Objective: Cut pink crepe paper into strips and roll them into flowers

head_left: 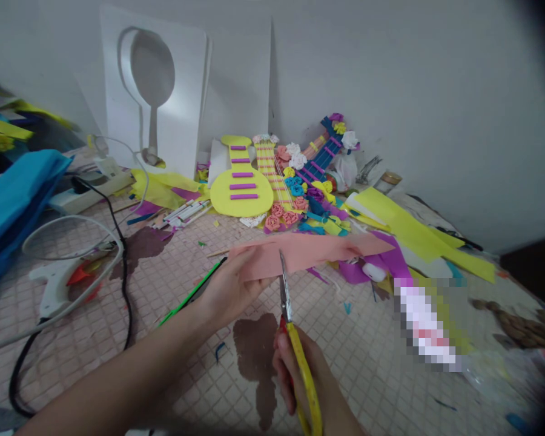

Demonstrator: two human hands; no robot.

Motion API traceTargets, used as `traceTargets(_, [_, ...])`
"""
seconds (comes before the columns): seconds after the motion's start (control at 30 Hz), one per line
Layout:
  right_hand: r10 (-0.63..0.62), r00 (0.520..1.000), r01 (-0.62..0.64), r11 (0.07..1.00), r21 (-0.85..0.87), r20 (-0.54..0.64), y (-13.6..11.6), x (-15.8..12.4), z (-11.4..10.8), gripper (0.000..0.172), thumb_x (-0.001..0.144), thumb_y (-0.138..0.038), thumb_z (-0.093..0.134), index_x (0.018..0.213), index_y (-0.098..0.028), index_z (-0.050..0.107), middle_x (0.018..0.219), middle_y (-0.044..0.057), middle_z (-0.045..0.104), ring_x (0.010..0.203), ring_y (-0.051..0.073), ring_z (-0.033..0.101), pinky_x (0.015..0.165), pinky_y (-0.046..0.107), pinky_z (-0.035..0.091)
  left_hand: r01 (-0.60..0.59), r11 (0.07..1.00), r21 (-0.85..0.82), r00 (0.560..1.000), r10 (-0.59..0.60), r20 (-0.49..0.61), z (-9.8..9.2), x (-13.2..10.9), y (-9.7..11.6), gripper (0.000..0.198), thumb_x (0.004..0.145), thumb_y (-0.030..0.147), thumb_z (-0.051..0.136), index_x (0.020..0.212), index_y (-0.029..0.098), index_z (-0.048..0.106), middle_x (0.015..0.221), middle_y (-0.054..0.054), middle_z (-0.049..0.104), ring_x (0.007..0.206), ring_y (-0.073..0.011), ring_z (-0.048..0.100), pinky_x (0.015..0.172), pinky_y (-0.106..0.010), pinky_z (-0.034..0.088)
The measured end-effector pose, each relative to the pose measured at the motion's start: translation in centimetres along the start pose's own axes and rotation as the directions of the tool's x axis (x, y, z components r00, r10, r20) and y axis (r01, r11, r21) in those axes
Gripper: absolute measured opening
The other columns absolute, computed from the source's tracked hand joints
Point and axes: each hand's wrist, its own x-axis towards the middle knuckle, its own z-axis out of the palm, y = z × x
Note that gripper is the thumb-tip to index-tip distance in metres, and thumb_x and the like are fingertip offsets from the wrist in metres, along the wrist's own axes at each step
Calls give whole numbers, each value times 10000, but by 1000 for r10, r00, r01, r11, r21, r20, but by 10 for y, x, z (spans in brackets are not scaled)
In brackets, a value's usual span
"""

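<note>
My left hand (229, 287) pinches the left part of a long salmon-pink strip of crepe paper (313, 251), which stretches to the right above the table. In my right hand (306, 363) are scissors (302, 351) with yellow and red handles. Their blades point away from me and meet the lower edge of the strip, just right of my left fingers. How far the blades are apart is hard to make out. Beside my left wrist lies a green-and-black tool (193, 290), partly hidden by the hand.
A yellow guitar cutout (240, 191) with purple bars and several flower-covered guitars (320, 160) stand at the back. A white glue gun (57, 284) and cables lie left, near blue paper (18, 206). Yellow paper strips (399, 224) lie right. White boards (186, 91) lean on the wall.
</note>
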Motion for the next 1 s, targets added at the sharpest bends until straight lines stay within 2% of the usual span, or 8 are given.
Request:
traceTargets(0.2, [-25,999,24,1000,13,22,2,3,-2,580,673,-762,424,766,-189,400,468,-106,382,244,18,314,251,142,221,-2,1000,-23,1000,3,31,-1,-2,-2,186,847,144,502,914,120,674,1022,-77,684,991,-163,609,900,-276,472])
traceTargets(0.47, [-58,998,57,998,-33,-25,-1,3,-1,535,705,-724,441,731,-191,396,452,-107,373,242,15,306,253,138,201,67,996,-56,994,-71,-85,4,-5,-1,215,856,124,464,858,107,679,921,-71,706,880,-142,640,819,-247,505])
traceTargets(0.7, [-19,1000,19,999,29,-17,-3,3,0,531,700,-721,454,723,-199,363,466,-116,369,250,8,313,258,129,219,74,996,-47,990,-79,-117,7,-6,-1,223,861,123,444,885,91,663,931,-91,699,886,-157,638,848,-273,494])
traceTargets(0.83, [-40,999,41,999,27,-6,-2,4,1,529,702,-722,450,708,-200,362,460,-118,360,245,4,299,255,128,216,77,996,-40,989,-81,-127,6,-6,-1,209,852,132,461,918,99,656,967,-91,691,941,-171,623,906,-303,468])
traceTargets(1.0, [-51,998,52,998,39,-31,0,4,1,518,714,-706,460,686,-200,354,461,-117,368,241,-1,300,248,117,221,67,997,-33,988,-71,-137,5,-6,-1,198,849,133,478,939,99,651,1000,-90,681,972,-174,611,904,-298,471])
